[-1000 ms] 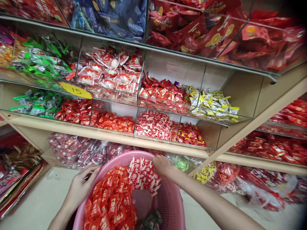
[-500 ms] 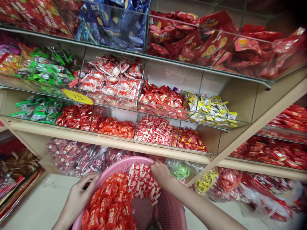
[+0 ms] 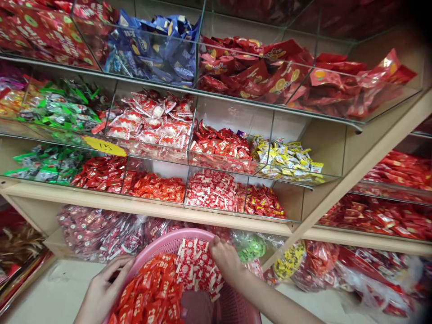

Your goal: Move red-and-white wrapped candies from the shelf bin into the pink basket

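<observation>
A pink plastic basket [image 3: 158, 245] sits low in front of me. It holds a pile of orange-red candy packets [image 3: 151, 292] and a bunch of red-and-white candy packets [image 3: 197, 270]. My right hand [image 3: 225, 260] is closed on the top right corner of the red-and-white bunch, by the basket's far rim. My left hand [image 3: 101, 290] grips the basket's left rim, fingers curled over it. Straight ahead, a glass shelf bin holds more red-and-white candies [image 3: 211, 191].
Tiered glass bins hold green [image 3: 57, 108], white-red [image 3: 151, 117], yellow [image 3: 290, 155] and red sweets, with a yellow "15" price tag [image 3: 104, 146]. Clear bags of sweets [image 3: 101, 227] lie under the wooden shelf [image 3: 168, 209]. More red packets fill the right-hand shelf [image 3: 388, 211].
The view has tilted upward, so the basket and both hands sit lower in frame. My right hand stays on the red-and-white packets; my left hand stays on the rim.
</observation>
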The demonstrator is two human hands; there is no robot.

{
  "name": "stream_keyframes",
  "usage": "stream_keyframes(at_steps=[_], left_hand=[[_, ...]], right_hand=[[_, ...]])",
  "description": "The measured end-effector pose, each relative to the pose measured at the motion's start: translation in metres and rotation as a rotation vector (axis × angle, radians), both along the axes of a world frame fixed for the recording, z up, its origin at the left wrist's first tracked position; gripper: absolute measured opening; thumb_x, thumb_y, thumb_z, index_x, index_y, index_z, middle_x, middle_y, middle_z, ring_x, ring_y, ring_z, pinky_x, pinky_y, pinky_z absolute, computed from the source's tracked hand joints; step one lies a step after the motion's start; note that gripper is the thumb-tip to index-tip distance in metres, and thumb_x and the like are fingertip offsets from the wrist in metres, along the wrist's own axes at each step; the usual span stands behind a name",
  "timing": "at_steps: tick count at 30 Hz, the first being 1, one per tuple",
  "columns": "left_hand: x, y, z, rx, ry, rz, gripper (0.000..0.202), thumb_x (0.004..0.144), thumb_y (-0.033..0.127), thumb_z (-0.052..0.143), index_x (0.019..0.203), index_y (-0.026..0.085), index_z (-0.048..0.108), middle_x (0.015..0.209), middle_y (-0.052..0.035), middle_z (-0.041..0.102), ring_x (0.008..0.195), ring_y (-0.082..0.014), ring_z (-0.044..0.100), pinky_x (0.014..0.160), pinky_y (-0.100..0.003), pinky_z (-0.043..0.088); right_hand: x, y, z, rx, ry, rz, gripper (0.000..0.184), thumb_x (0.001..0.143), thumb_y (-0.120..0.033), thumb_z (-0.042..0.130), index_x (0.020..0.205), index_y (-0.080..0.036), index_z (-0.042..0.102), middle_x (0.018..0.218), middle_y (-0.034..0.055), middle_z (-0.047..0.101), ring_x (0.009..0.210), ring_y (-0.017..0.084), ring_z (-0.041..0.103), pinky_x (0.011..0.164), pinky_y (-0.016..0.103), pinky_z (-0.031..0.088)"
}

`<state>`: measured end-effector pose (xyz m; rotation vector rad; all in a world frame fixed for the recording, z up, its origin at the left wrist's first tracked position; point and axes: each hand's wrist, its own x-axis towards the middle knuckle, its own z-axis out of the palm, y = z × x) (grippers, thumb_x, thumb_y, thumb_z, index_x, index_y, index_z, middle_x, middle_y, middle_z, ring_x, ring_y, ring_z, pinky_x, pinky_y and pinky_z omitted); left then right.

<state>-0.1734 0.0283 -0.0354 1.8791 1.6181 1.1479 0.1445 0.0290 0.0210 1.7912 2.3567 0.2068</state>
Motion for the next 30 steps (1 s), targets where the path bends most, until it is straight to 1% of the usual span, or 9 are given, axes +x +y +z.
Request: stream_keyframes(at_steps=[2, 5, 8, 10, 12, 15, 20, 26, 30], left_hand=[[-0.001, 0.001, -0.002, -0.011, 0.005, 0.001, 0.029, 0.074, 0.046, 0.054, 0.087, 0.022, 0.066, 0.092, -0.0017, 0.070, 0.085, -0.0189, 0.065, 0.082, -0.026, 0.049], [-0.001, 0.002, -0.005, -0.022, 0.008, 0.001, 0.031, 0.074, 0.046, 0.054, 0.091, 0.022, 0.066, 0.098, -0.0027, 0.069, 0.088, -0.0195, 0.065, 0.084, -0.028, 0.048], [-0.002, 0.002, -0.007, -0.032, -0.006, 0.016, 0.033, 0.073, 0.048, 0.054, 0.090, 0.022, 0.066, 0.099, -0.0036, 0.069, 0.088, -0.0204, 0.065, 0.086, -0.031, 0.048], [-0.002, 0.002, -0.008, -0.031, -0.022, 0.025, 0.034, 0.072, 0.050, 0.055, 0.088, 0.022, 0.067, 0.097, -0.0038, 0.070, 0.087, -0.0212, 0.065, 0.086, -0.032, 0.048], [-0.004, 0.003, -0.010, -0.023, -0.035, 0.031, 0.035, 0.070, 0.052, 0.055, 0.085, 0.022, 0.067, 0.094, -0.0037, 0.070, 0.086, -0.0221, 0.066, 0.085, -0.033, 0.049], [-0.007, 0.005, -0.016, -0.019, -0.045, 0.039, 0.036, 0.069, 0.053, 0.056, 0.083, 0.022, 0.067, 0.094, -0.0037, 0.071, 0.087, -0.0228, 0.066, 0.085, -0.033, 0.049], [-0.013, 0.010, -0.028, -0.050, -0.038, 0.024, 0.033, 0.072, 0.049, 0.055, 0.088, 0.022, 0.066, 0.098, -0.0035, 0.070, 0.091, -0.0218, 0.065, 0.087, -0.031, 0.048], [-0.006, 0.003, -0.011, -0.023, 0.016, 0.010, 0.033, 0.073, 0.049, 0.053, 0.088, 0.022, 0.066, 0.096, -0.0044, 0.070, 0.088, -0.0218, 0.065, 0.084, -0.032, 0.049], [0.000, 0.001, 0.000, 0.002, 0.052, 0.009, 0.034, 0.074, 0.049, 0.052, 0.088, 0.021, 0.066, 0.095, -0.0046, 0.070, 0.087, -0.0211, 0.065, 0.082, -0.030, 0.049]], right_hand=[[0.004, 0.000, 0.017, -0.012, 0.063, 0.003, 0.026, 0.076, 0.000, 0.048, 0.094, -0.014, 0.061, 0.093, 0.0107, 0.062, 0.077, 0.018, 0.060, 0.060, 0.025, 0.043], [0.015, 0.014, 0.056, 0.014, 0.262, 0.025, 0.017, 0.085, -0.013, 0.044, 0.088, -0.015, 0.060, 0.086, 0.0086, 0.063, 0.075, 0.016, 0.059, 0.062, 0.024, 0.040], [0.032, 0.048, 0.092, 0.100, 0.389, 0.000, 0.021, 0.089, -0.020, 0.039, 0.083, -0.016, 0.059, 0.079, 0.0055, 0.063, 0.070, 0.013, 0.058, 0.060, 0.021, 0.037], [0.043, 0.077, 0.103, 0.194, 0.344, -0.097, 0.016, 0.087, -0.019, 0.042, 0.087, -0.017, 0.058, 0.087, 0.0070, 0.062, 0.077, 0.014, 0.059, 0.062, 0.022, 0.036], [0.051, 0.103, 0.103, 0.247, 0.261, -0.190, 0.015, 0.083, -0.023, 0.050, 0.096, -0.018, 0.057, 0.099, 0.0095, 0.060, 0.086, 0.018, 0.058, 0.065, 0.023, 0.038], [0.053, 0.130, 0.092, 0.274, 0.188, -0.225, 0.037, 0.078, -0.034, 0.059, 0.110, -0.018, 0.051, 0.111, 0.0129, 0.055, 0.095, 0.022, 0.055, 0.069, 0.027, 0.041], [0.044, 0.143, 0.080, 0.365, 0.135, -0.180, 0.044, 0.078, -0.042, 0.057, 0.113, -0.017, 0.050, 0.112, 0.0141, 0.053, 0.096, 0.024, 0.054, 0.069, 0.030, 0.044], [0.048, 0.137, 0.082, 0.359, 0.109, -0.117, 0.022, 0.086, -0.024, 0.043, 0.102, -0.019, 0.058, 0.109, 0.0116, 0.054, 0.094, 0.020, 0.053, 0.072, 0.027, 0.042], [0.053, 0.132, 0.081, 0.332, 0.129, -0.095, 0.028, 0.089, -0.017, 0.035, 0.096, -0.018, 0.062, 0.110, 0.0113, 0.055, 0.099, 0.019, 0.050, 0.077, 0.026, 0.039]])
